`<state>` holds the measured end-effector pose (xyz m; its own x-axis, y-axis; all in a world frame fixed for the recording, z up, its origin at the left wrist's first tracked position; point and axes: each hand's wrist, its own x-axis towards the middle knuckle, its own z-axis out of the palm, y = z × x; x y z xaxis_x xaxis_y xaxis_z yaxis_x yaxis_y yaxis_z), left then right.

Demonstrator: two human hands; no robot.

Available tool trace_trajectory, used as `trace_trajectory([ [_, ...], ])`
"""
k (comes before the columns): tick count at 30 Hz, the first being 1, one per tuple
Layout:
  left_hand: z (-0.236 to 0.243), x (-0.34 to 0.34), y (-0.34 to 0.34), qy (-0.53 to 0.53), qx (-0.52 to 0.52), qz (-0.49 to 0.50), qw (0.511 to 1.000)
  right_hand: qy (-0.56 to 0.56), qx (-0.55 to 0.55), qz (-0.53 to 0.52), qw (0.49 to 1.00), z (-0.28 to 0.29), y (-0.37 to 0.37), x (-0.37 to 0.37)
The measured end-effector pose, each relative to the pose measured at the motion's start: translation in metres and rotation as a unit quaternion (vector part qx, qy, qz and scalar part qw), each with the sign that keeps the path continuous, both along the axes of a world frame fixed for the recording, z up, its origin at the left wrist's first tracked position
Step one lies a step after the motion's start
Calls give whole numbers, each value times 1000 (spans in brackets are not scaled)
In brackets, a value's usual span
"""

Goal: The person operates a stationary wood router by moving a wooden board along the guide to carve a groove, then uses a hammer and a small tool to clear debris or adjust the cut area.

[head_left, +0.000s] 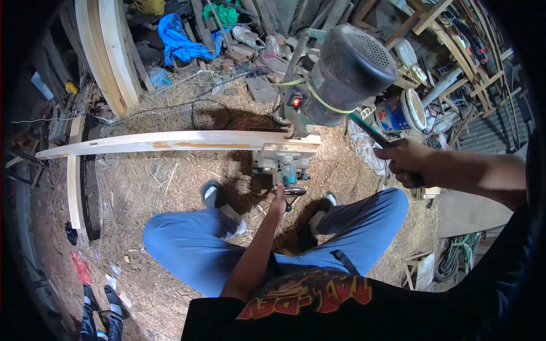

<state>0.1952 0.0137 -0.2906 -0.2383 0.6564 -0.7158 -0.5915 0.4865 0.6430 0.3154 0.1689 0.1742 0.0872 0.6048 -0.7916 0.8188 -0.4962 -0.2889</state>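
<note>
A long pale wooden beam [199,140] lies across the machine's clamp, reaching out to the left. Above its right end stands a drilling or mortising machine with a big dark motor [355,74] and a glowing red switch [296,102]. My right hand [406,162] is closed round the grip of its long green lever [367,129], to the right of the motor. Below the clamp [288,169], my left hand [278,201] grips the rim of a small handwheel [294,192]. The tool tip at the beam is hidden behind the machine's body.
The beam's left part rests across an upright timber support [74,187]. More boards [108,57] lean at the upper left. A white-and-blue bucket [401,111] stands right of the motor. A cable [165,107] crosses the shavings. Another person's feet [105,304] show at the lower left.
</note>
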Motion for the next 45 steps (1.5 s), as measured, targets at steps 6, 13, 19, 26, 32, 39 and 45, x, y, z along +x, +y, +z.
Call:
trace_trajectory([
  [6, 17, 2, -12, 16, 161, -49, 986, -3, 19, 22, 1000, -3, 0, 4],
  [13, -3, 6, -3, 60, 115, -61, 990, -19, 9, 12, 1000, -10, -14, -6],
  [19, 5, 7, -1, 72, 167, -14, 983, -16, 6, 6, 1000, -19, -19, -5],
  [26, -4, 7, -11, 113, 98, 14, 989, 20, 14, -10, 1000, -43, -20, 4],
  [32, 5, 23, -6, 58, 100, 26, 993, 84, 46, -16, 995, -48, -46, 21],
  [39, -18, -4, -1, 183, -4, -100, 978, 222, 53, -33, 973, -65, -29, 32],
  [45, 29, -24, -22, 333, -28, -264, 905, 413, 221, 44, 882, -61, -47, 40],
])
